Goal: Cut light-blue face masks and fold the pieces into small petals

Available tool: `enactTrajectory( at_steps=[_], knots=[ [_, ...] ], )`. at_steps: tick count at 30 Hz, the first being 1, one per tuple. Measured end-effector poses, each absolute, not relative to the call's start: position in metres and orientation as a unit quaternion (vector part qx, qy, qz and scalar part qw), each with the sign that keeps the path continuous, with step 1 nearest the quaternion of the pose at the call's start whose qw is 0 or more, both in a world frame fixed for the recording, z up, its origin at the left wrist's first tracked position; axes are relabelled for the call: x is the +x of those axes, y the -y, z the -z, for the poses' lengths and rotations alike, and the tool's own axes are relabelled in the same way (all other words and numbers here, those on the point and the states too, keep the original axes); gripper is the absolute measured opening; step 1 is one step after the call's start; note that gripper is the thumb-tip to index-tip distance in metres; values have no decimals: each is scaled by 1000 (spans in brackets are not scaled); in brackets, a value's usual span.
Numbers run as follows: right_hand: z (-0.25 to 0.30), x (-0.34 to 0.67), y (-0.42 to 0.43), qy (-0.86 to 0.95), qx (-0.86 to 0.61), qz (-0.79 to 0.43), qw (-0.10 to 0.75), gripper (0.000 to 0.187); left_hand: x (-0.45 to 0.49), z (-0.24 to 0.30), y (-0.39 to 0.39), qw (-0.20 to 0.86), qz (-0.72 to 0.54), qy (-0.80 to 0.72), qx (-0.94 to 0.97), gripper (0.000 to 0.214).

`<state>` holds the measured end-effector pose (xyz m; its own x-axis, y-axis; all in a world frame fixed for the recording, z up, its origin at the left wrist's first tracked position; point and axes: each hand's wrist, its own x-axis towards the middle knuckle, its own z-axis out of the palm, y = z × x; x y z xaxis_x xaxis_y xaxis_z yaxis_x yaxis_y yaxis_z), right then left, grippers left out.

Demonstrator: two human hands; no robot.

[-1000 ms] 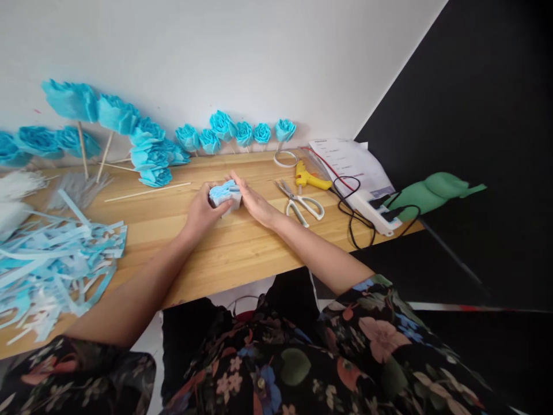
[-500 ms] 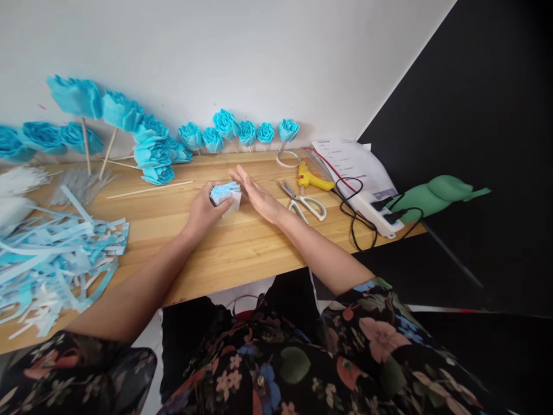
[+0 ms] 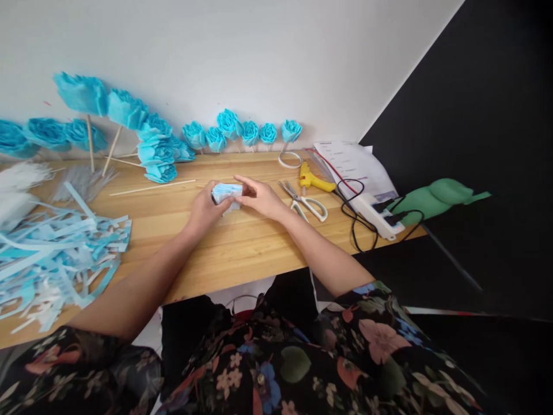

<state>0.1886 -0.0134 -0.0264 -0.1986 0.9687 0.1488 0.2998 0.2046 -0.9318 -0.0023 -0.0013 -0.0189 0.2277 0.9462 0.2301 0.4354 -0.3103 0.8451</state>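
Observation:
A folded wad of light blue paper (image 3: 226, 192) rests low over the wooden table (image 3: 242, 248), near its middle. My left hand (image 3: 204, 208) grips the wad from the left with its fingers curled around it. My right hand (image 3: 261, 197) comes in from the right and pinches the wad's right end between thumb and fingers.
White-handled scissors (image 3: 305, 202), a yellow glue gun (image 3: 314, 177), a tape ring (image 3: 291, 158), a power strip with black cables (image 3: 375, 207) and printed sheets (image 3: 351, 161) lie to the right. Blue paper flowers on sticks (image 3: 242, 132) line the wall. Paper strips (image 3: 56, 248) pile up at left.
My right hand was open and flat beside the wad; it has since closed its fingers onto the wad's right end. The left hand kept its grip. The view shifted slightly.

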Motion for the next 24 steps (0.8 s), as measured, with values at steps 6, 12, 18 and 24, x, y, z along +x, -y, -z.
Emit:
enactTrajectory(
  at_steps=[6,12,18,24],
  knots=[
    [22,189,14,638,-466,-409,457,56,-3,18,-1,358,-385,-482,701,24],
    [20,190,14,657,-448,-404,452,48,-5,9,5,311,-417,-463,718,14],
    [24,192,11,689,-443,-376,433,31,-7,12,1,278,-408,-453,743,12],
    [28,191,12,701,-454,-382,396,32,-7,19,-3,281,-363,-482,746,14]
  ],
)
